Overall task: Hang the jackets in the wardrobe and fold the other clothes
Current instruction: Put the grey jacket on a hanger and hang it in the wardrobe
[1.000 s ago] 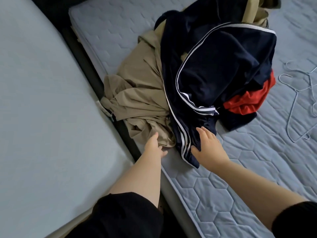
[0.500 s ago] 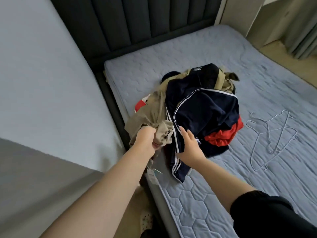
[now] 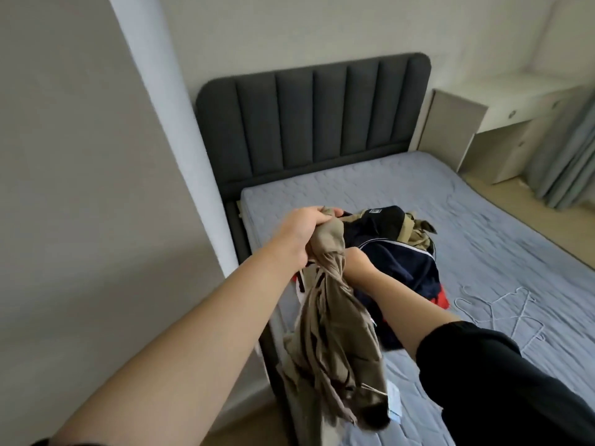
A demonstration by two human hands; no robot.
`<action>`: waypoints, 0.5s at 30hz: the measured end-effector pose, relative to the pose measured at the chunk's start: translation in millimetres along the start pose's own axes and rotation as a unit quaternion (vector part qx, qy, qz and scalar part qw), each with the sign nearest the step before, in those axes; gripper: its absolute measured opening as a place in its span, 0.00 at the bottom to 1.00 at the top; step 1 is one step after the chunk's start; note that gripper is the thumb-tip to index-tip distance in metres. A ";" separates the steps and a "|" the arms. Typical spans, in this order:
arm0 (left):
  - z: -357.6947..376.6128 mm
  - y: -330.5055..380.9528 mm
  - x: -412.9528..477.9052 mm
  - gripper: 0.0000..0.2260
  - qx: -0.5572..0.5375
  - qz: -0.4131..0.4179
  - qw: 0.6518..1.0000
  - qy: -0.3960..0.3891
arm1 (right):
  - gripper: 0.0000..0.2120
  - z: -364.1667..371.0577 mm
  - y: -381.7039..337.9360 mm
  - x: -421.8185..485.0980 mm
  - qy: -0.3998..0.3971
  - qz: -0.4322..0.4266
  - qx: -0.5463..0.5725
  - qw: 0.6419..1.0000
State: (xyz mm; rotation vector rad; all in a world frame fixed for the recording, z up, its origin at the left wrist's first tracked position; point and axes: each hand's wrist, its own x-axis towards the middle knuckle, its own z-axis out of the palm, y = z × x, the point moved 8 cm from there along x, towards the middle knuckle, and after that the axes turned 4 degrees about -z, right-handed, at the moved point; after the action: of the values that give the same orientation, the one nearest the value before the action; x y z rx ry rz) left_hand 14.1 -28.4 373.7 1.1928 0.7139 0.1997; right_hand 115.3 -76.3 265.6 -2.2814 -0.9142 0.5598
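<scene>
A beige garment (image 3: 335,333) hangs lifted off the bed, bunched at the top and trailing down with a paper tag near its lower end. My left hand (image 3: 302,233) grips its bunched top. My right hand (image 3: 359,263) is just right of it, fingers tucked into the beige cloth and partly hidden by it. Behind my hands a pile of clothes stays on the mattress: a navy jacket (image 3: 405,268) with white piping, a black piece (image 3: 386,220), an olive piece (image 3: 418,235) and a red garment (image 3: 442,299).
Wire hangers (image 3: 502,313) lie on the grey quilted mattress (image 3: 483,226) right of the pile. A dark padded headboard (image 3: 322,117) stands behind. A wall (image 3: 80,188) closes the left side. A white desk unit (image 3: 502,123) and curtain (image 3: 566,156) are at the right.
My left hand has lifted the beige garment up off the pile. My right hand left the navy jacket and moved up to the beige cloth. The view tilted up to show headboard and wall.
</scene>
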 end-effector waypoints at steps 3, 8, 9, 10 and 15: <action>-8.3 13.0 -25.4 0.11 0.071 0.017 0.997 0.026 | 0.16 -18.5 -31.6 -21.5 -0.025 -0.008 0.028 0.999; -23.9 36.9 -65.4 0.09 0.131 0.060 0.989 0.042 | 0.09 -52.4 -79.2 -59.6 -0.005 -0.051 0.108 0.993; -30.7 39.0 -74.7 0.09 0.137 0.065 0.987 0.046 | 0.10 -56.9 -89.1 -69.4 -0.009 -0.057 0.125 0.990; -38.4 40.0 -85.0 0.09 0.147 0.067 0.986 0.049 | 0.12 -59.6 -99.6 -78.0 -0.014 -0.068 0.143 0.987; -93.0 20.3 -150.1 0.07 0.292 0.042 0.955 0.043 | 0.10 -40.2 -164.2 -140.4 -0.078 -0.123 0.194 0.970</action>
State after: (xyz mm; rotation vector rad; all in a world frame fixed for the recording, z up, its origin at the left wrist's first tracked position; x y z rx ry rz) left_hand -152.6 -23.4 435.1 1.7894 0.8280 0.1115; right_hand -32.5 -98.9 426.7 -1.7650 -1.0426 0.7430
